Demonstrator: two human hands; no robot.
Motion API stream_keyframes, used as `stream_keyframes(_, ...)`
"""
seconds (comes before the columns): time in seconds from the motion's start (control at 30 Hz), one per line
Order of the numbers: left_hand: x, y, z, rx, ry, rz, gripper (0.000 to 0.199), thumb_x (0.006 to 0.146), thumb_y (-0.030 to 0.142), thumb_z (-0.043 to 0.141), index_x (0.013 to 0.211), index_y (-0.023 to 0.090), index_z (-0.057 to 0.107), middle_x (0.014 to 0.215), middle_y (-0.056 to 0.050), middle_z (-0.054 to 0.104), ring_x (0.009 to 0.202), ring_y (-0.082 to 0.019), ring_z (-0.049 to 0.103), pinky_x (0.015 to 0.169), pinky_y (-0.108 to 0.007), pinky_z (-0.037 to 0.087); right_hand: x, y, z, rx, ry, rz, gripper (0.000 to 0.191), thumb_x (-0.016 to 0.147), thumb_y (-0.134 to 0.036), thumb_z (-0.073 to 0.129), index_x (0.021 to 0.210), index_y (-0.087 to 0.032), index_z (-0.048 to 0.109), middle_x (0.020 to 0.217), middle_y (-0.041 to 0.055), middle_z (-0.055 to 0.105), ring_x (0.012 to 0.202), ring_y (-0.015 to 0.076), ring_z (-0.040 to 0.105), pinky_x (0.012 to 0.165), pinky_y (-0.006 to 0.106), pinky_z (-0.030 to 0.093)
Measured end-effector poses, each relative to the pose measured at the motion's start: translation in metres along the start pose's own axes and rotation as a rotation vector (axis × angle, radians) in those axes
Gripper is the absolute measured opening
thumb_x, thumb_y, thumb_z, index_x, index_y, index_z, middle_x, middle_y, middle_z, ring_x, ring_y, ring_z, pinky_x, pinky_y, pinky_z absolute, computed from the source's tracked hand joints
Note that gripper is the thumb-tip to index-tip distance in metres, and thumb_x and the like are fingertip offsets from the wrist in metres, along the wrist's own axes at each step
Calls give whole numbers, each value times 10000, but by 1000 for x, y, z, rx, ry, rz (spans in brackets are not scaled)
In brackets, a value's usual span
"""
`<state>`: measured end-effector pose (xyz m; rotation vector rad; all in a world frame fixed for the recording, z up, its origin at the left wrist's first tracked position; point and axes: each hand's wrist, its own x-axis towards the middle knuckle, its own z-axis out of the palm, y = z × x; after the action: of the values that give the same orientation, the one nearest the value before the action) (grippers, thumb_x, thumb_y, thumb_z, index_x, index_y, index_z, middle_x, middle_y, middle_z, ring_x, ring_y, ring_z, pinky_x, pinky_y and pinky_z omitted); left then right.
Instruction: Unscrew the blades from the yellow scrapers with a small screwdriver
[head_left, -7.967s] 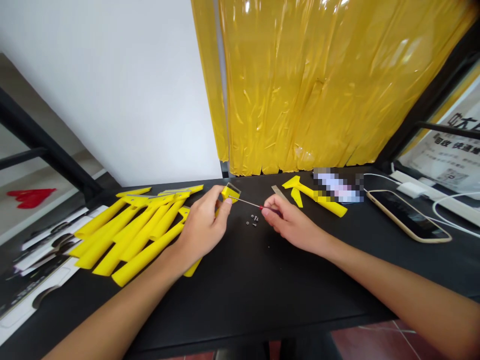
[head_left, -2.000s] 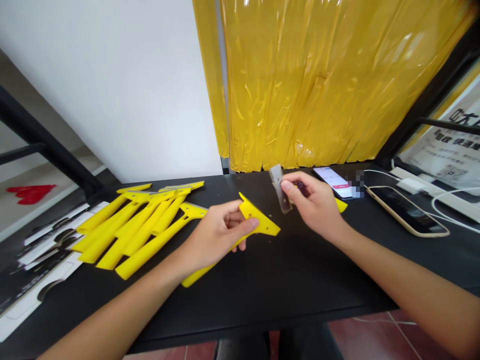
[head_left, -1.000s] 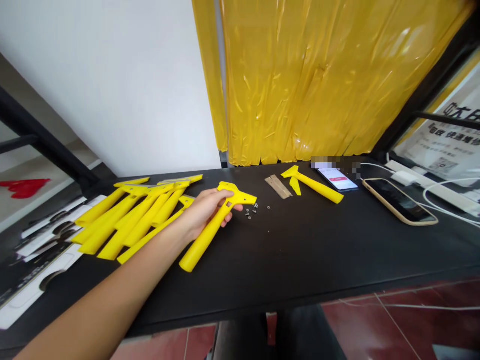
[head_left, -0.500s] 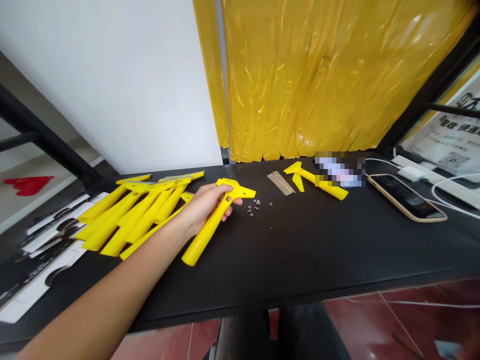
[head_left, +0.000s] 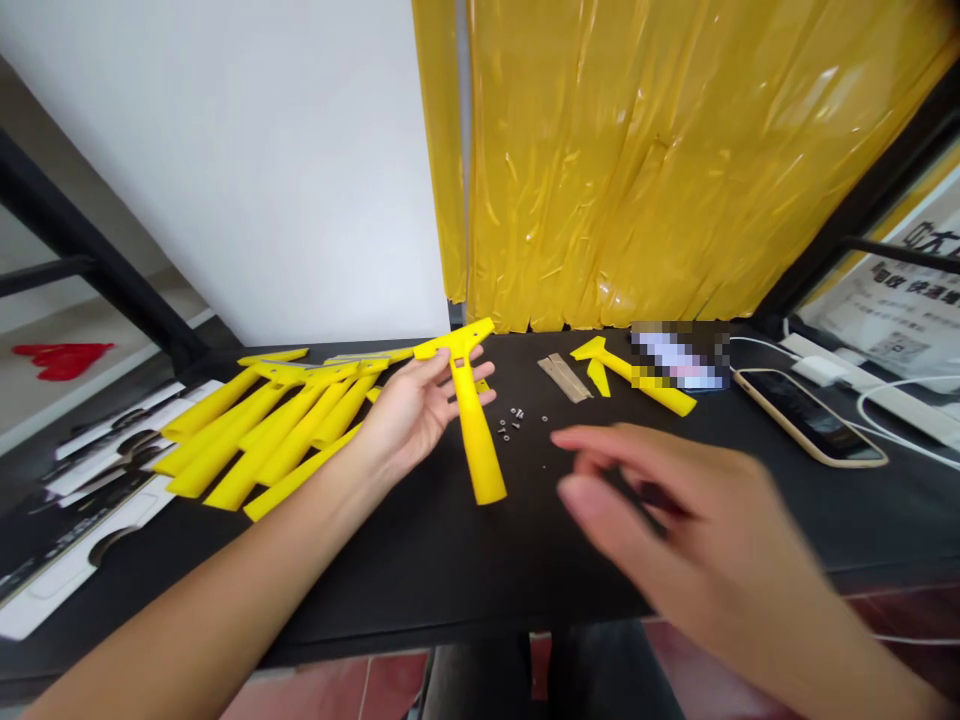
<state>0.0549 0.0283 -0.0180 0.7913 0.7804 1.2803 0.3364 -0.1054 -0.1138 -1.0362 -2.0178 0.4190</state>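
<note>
L hand is pinching bladeless yellow scraper by T-head, prob. leaving shaft free; R hand is hovering half-curled, contents unclear.

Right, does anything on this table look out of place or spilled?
Yes: small screws lie scattered near the middle of the black table, one ring-shaped piece apart, as if spilled rather than sorted.
</note>
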Motion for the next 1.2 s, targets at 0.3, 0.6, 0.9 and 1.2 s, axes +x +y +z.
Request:
stream_keyframes(0.3, -5, -10, 3, -47, -5, 124, 110, 992, 269, 581, 1079, 204, 599, 1265, -89, 664, 1271, -300, 611, 984, -503, 567, 147, -70, 35, -734, -162, 12, 356, 912, -511, 630, 1023, -180, 695, 841, 91, 726, 597, 237, 673, 490, 332, 335)
stream_keyframes(0.6, 11, -2, -14, 583, 58, 310, 404, 962, 463, 542, 1215, 162, 634, 1282, -152, 678, 1169, -315, 651, 992, -509, 524, 159, -15, -11, -586, -3, 109, 300, 845, -243, 597, 1110, -179, 722, 1099, 92, 753, 911, 257, 717, 771, 345, 512)
stream_keyframes(0.9, 18, -22, -51, 1935, -359, 579, 518, 1005, 179, 330, 1502, 119, 464, 1556, -121, 483, 1460, -282, 394, 1198, -452, 314, 174, 84, -94, -899, -151, 552, 420, 819, -444, 595, 1110, -200, 775, 1001, 150, 773, 911, 341, 720, 700, 369, 466)
stream_keyframes(1.2, 19, -14, -45, 1956, -352, 650, 359, 1039, 300, 406, 1234, 166, 676, 1244, -135, 664, 1163, -276, 602, 998, -431, 481, 186, 130, -108, -808, -244, 637, 419, 798, -469, 619, 1059, -189, 790, 1042, 161, 766, 965, 342, 714, 740, 361, 487)
